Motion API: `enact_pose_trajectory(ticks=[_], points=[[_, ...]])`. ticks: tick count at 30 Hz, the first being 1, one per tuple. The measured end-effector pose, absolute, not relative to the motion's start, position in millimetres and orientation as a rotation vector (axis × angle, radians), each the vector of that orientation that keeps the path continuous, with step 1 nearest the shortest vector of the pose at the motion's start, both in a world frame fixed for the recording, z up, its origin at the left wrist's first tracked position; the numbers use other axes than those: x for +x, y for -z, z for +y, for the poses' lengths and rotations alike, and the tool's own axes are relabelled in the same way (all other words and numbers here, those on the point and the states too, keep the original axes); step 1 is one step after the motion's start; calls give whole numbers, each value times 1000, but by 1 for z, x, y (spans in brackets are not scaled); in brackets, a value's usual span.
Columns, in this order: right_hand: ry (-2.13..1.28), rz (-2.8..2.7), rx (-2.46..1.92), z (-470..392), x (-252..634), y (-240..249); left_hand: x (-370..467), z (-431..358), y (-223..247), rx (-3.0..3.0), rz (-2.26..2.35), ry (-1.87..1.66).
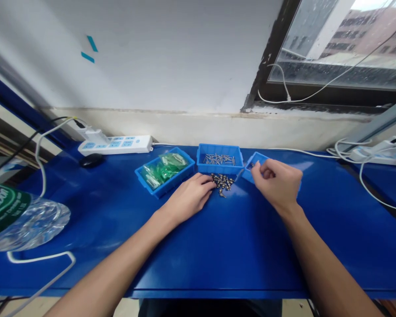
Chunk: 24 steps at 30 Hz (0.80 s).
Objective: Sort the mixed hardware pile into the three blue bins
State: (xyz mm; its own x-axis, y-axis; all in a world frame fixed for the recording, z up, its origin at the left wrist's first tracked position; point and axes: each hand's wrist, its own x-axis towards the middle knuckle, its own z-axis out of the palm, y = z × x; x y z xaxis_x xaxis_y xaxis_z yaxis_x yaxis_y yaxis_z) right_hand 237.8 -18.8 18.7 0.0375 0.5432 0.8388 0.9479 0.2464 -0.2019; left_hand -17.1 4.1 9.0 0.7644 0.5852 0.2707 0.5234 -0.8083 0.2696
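A pile of small brass-and-dark metal fittings (222, 180) lies on the blue table, just in front of the middle tray. My left hand (192, 196) rests on the table with its fingers apart, the fingertips touching the pile's left edge. Over the right-hand blue tray (256, 157) is my right hand (280, 179), thumb and fingers pinched together. Whatever sits in that pinch is too small to make out, and the hand covers much of this tray. The middle blue tray (219, 166) contains many thin silver screws or pins (218, 159).
A left blue tray (161, 191) holds green and clear plastic packets (166, 169). Behind it are a white power strip (128, 144) and a black mouse (91, 160). A large water bottle (29, 215) and white cable (41, 258) occupy the left side; more cables (363, 176) lie right.
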Motion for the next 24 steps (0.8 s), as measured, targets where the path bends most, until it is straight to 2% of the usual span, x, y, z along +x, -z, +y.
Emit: enact_pose_trajectory(ticks=[8, 24], points=[[552, -1703, -1339, -21, 228, -19, -18, 5, -7, 2650, 1031, -570], [460, -1893, -1258, -26, 212, -15, -18, 7, -4, 2522, 1042, -659]])
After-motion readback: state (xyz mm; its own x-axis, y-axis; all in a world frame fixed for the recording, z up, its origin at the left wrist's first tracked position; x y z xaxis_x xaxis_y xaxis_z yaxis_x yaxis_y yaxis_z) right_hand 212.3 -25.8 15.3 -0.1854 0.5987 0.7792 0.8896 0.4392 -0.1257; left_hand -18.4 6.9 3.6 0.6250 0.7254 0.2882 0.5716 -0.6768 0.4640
